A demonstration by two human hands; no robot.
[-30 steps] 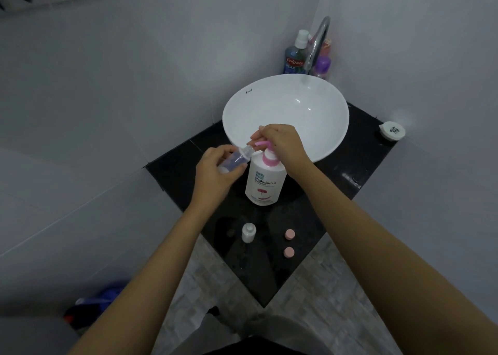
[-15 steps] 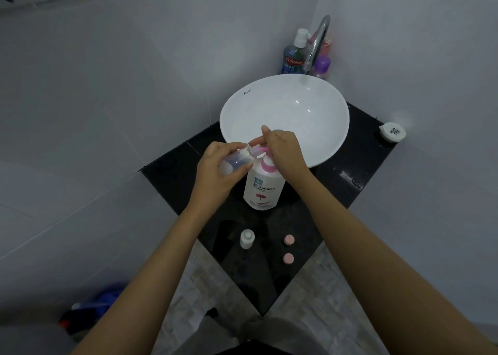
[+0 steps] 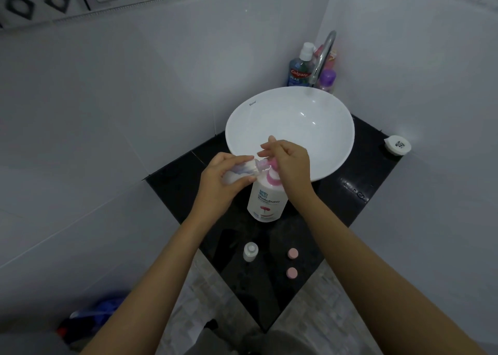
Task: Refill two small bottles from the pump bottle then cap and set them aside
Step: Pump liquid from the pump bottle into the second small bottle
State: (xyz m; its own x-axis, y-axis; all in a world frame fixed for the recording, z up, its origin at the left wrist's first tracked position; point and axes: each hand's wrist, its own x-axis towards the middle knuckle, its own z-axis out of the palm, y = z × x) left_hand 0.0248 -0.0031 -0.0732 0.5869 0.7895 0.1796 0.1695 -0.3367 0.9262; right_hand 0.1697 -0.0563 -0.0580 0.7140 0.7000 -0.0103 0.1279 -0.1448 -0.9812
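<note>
While your left hand (image 3: 221, 182) has that little clear bottle (image 3: 241, 170) pinched between thumb and fingers and tipped sideways, keep its mouth right up against the pink nozzle (image 3: 262, 163) of the pump bottle (image 3: 266, 195). It's a bit blurry there, so I can't tell if the spout is actually inside the neck or just touching it. Get that sorted before you push, or soap probably ends up on the black counter (image 3: 336, 193).

Your right hand (image 3: 289, 163) sits on top of the pump head, fingers loosely bent over it, pressing rather than gripping anything. Go slow and short with the strokes, since a tiny neck backs up fast. Tilting the small bottle a little more upright should help it run down instead of pooling at the lip.

That pump bottle is standing on the counter just in front of the white basin (image 3: 336, 144). The second small bottle (image 3: 250, 251) waits uncapped nearer you, with the two pink caps (image 3: 292, 253) just to its right, so you're roughly on bottle one of two
</note>
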